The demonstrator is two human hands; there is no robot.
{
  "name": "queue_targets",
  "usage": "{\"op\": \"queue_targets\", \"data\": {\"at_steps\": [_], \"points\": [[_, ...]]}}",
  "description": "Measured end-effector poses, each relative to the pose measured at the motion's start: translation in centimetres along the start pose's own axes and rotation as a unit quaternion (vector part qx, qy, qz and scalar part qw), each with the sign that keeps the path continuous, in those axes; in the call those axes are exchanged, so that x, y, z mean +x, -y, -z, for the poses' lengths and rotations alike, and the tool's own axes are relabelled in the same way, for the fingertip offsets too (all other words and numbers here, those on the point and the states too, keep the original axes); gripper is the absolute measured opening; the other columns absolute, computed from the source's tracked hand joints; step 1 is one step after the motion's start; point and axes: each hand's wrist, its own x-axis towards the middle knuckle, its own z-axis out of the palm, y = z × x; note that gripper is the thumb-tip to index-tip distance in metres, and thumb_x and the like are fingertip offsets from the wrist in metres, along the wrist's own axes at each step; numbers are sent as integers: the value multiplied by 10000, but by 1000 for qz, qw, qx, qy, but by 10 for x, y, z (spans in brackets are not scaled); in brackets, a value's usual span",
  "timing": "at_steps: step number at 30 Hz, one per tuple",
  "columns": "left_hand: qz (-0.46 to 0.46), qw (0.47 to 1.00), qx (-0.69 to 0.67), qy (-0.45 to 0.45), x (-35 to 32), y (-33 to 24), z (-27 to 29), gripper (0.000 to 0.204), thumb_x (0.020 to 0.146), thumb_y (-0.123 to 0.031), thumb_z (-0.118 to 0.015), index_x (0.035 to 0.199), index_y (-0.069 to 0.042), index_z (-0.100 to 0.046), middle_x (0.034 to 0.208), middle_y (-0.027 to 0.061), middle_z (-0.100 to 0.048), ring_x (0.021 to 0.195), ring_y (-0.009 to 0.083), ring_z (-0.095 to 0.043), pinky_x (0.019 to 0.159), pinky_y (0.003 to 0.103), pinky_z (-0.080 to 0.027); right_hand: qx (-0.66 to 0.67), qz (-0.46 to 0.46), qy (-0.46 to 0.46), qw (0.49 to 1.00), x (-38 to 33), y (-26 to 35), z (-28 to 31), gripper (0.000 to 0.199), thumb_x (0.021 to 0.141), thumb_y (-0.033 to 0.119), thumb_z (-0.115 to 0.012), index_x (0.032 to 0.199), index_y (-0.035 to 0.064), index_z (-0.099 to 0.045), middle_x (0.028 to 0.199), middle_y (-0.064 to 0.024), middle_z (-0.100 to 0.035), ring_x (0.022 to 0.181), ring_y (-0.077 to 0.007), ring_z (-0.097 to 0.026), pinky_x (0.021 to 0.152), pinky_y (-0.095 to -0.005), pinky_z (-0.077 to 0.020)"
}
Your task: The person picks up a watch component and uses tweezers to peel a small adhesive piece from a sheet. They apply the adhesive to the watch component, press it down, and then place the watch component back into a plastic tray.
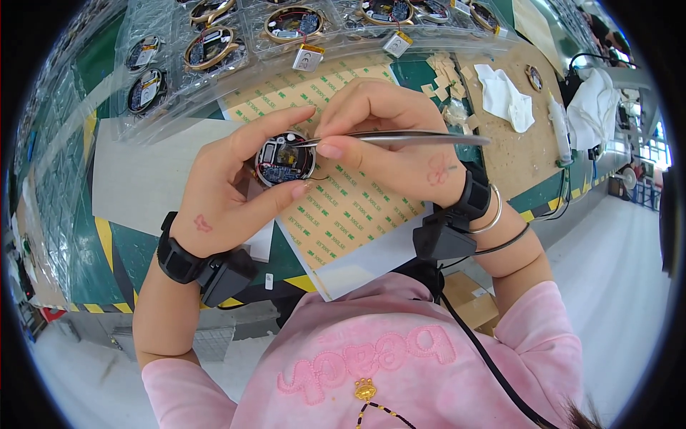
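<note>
Head view showed a person's two bare hands at work above a green table (286, 261) with a yellow-and-black striped near edge. The left hand (229, 179) held a round watch body (284, 159), its thumb bent around the near side and its fingers curved around the far side, so the piece was gripped between them with its open face and small circuit parts showing. The right hand (393, 129) had its thumb and fingers pinching a pair of metal tweezers (414, 137), whose tips pointed left over the face of the watch body; whether they touched a part could not be told. Beneath the hands lay a tan sheet (357, 214) with green print, and to its left a plain gray sheet (153, 179). On the far side stood a clear plastic tray (214, 93) carrying more round watch bodies, with two silver batteries (308, 57) (397, 43) hanging over its near side on wires. Far right, a brown board (525, 146) bore a crumpled white cloth (504, 96), with small tan paper pieces (444, 79) by its left edge.
</note>
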Motion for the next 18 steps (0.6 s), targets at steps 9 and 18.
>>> {"op": "queue_targets", "data": {"at_steps": [9,18], "points": [[-51,999,8,-16,0,10,-2,592,763,7,-719,1312,1,-499,1162,84,-610,1000,118,-578,865,257,-470,13,-13,19,1000,3,-6,-2,135,809,-24,-692,898,3,-594,931,-69,-594,876,-115,-595,740,-248,-499],[-50,998,40,10,0,9,0,589,754,7,-721,1305,-3,-511,1170,87,-616,1017,117,-578,872,264,-469,19,-92,28,995,9,5,4,74,814,39,-705,835,21,-636,841,-28,-630,787,-86,-598,693,-223,-471]]}}
